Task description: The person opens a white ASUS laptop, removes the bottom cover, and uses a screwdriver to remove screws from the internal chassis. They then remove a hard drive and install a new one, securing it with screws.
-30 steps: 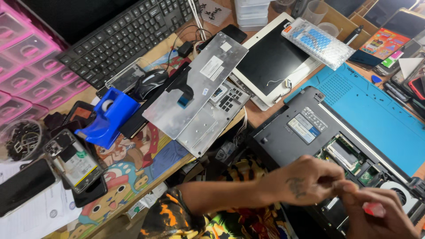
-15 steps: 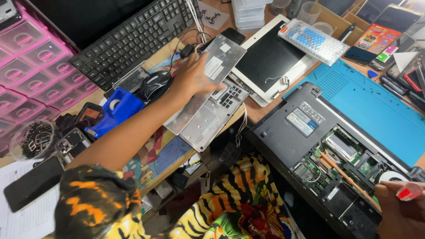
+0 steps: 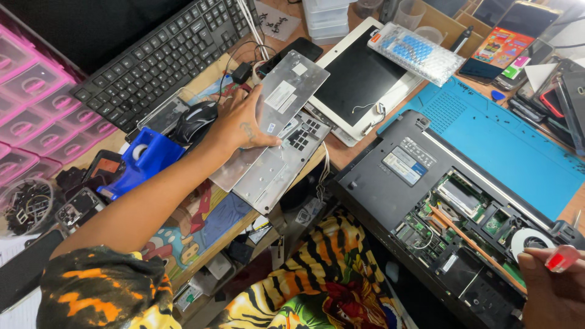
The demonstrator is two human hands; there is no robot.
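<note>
My left hand (image 3: 241, 125) lies flat on the grey cover panel (image 3: 271, 116), fingers spread, released, pressing not grasping; the panel sits mid-desk, overlapping a second panel (image 3: 277, 167) just nearer, with a mouse (image 3: 194, 122) touching on its left. My right hand (image 3: 551, 286), near right corner, is clenched on a small red-tipped tool (image 3: 562, 258), likely a screwdriver, just beside the laptop (image 3: 426, 201), which lies bottom up, its cover off, boards and fan (image 3: 527, 239) exposed. To do this well, I'd say: keep the palm flat, set the panel square on the stack so it won't slide off the desk (image 3: 341, 155) edge, keep it off the loose cables and the mouse. Labels: white rectangular stickers on the top panel, one mid, one small at the far corner; blue-and-white sticker on the laptop base, left of the open bay. Clear blister pack (image 3: 417, 52) with blue contents and an orange tab, far, on a white tablet (image 3: 359, 76). Bright orange-red package (image 3: 503, 49) far right. Blue mat (image 3: 506, 146) right. Pink drawers (image 3: 30, 109) far left, black keyboard (image 3: 164, 55) beside them, blue tape dispenser (image 3: 143, 158) left of the mouse.
</note>
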